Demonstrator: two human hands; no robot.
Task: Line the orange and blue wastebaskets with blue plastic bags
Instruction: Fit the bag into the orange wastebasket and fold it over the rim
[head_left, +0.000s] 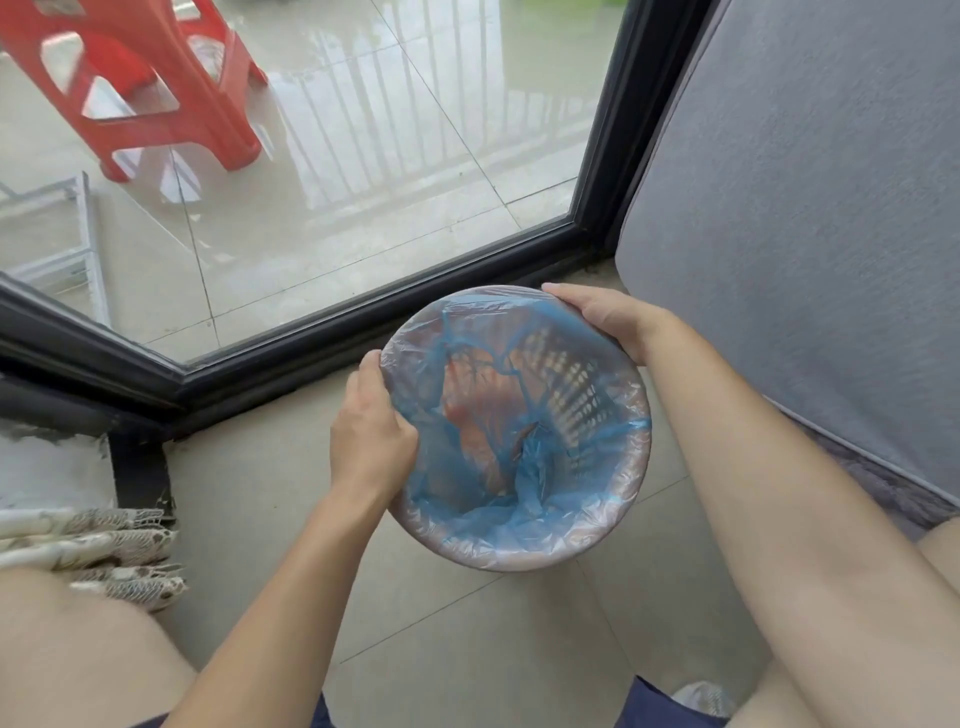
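Note:
An orange wastebasket (563, 387) with a slotted wall sits tilted between my hands, above the tiled floor near the glass door. A thin blue plastic bag (498, 525) lines its inside and is folded over the whole rim. My left hand (371, 436) grips the left rim with the bag film under its fingers. My right hand (605, 319) holds the far right rim over the bag. No blue wastebasket is in view.
A black door frame (332, 327) runs just behind the basket, with glass and a red plastic stool (156, 88) beyond. A grey upholstered cushion (810, 218) stands at the right. Lace cloth (104, 551) lies at the left. My knees fill the lower corners.

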